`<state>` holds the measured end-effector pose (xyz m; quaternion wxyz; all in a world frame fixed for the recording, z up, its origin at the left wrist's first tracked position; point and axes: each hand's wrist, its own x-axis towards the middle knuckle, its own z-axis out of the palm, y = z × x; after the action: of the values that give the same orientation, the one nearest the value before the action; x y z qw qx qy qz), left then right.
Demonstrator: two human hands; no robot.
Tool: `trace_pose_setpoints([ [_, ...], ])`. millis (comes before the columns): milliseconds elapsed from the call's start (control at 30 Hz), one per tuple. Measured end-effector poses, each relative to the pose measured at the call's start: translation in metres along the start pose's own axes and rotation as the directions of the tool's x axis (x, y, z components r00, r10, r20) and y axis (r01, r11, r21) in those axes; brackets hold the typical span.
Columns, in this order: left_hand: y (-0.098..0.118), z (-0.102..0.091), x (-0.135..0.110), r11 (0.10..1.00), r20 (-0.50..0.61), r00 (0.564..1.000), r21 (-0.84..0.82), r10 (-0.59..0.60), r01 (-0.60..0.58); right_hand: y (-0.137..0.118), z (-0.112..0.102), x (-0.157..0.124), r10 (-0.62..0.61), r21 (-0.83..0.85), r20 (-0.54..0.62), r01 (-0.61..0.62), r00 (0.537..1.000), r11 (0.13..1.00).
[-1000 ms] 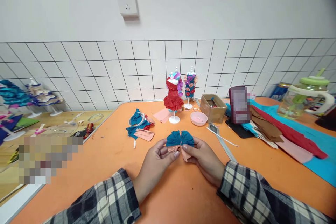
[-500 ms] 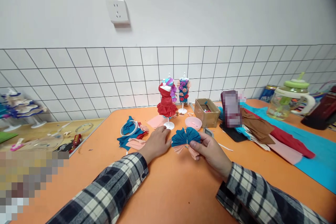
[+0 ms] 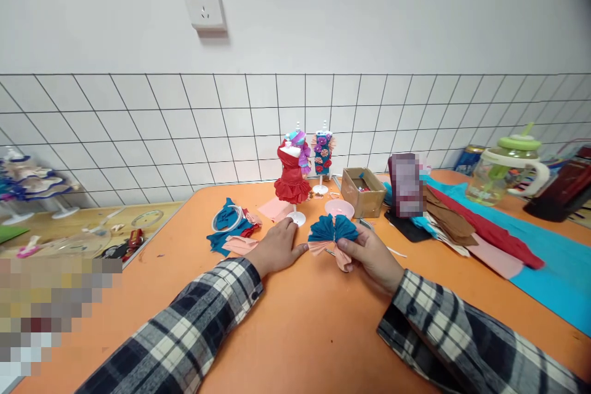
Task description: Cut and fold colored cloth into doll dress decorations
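Note:
My right hand (image 3: 373, 252) pinches a pleated crepe paper bow (image 3: 333, 229), teal on top and peach-pink below, gathered at its middle. It is held above the table in front of a pink bowl (image 3: 340, 209). My left hand (image 3: 277, 247) rests palm down on the table with its fingers stretched forward and thumb out to the side. Its fingertips are at the white foot of a small dress stand (image 3: 290, 171) in a red ruffled dress; whether they touch it I cannot tell. Behind stands another dress form (image 3: 322, 154) in teal with paper flowers.
Left of my left hand lie teal and peach paper scraps (image 3: 225, 221) with a white tape roll (image 3: 227, 219). A cardboard box (image 3: 372, 202), a phone (image 3: 406, 184), coloured crepe sheets (image 3: 496, 245) and a lidded jug (image 3: 503, 175) stand or lie to the right. Further dress stands (image 3: 34, 178) are far left.
My right hand has shifted slightly right with the crepe paper bow, away from my left hand. My left hand stays by the red dress stand. The whole view has tilted down a little.

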<state>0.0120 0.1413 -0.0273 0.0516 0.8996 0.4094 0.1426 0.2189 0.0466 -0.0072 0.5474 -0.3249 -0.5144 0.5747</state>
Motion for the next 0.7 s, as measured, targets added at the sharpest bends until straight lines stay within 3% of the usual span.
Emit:
trace_pose_setpoints([
  [167,0.015,-0.008,-0.017,0.996,0.019,1.0,0.087,0.022,-0.024,0.006,-0.012,0.005,0.008,0.014,0.064,-0.008,0.998,1.0],
  [333,0.044,-0.008,-0.045,0.988,0.019,0.999,0.148,0.044,-0.047,0.0,0.0,-0.001,-0.043,-0.198,0.105,0.063,0.994,0.978],
  [533,0.063,-0.008,-0.06,0.988,-0.018,0.998,0.143,0.055,-0.052,-0.036,0.044,-0.005,-0.258,-0.388,0.125,0.287,0.958,0.876],
  [633,0.064,-0.012,-0.058,0.973,-0.01,0.998,0.224,0.067,-0.063,-0.049,0.056,0.014,-0.392,-0.437,0.096,0.393,0.915,0.809],
  [700,0.065,-0.016,-0.061,0.939,-0.047,0.985,0.315,0.164,-0.141,-0.054,0.055,0.033,-0.454,-0.416,0.085,0.445,0.887,0.793],
])
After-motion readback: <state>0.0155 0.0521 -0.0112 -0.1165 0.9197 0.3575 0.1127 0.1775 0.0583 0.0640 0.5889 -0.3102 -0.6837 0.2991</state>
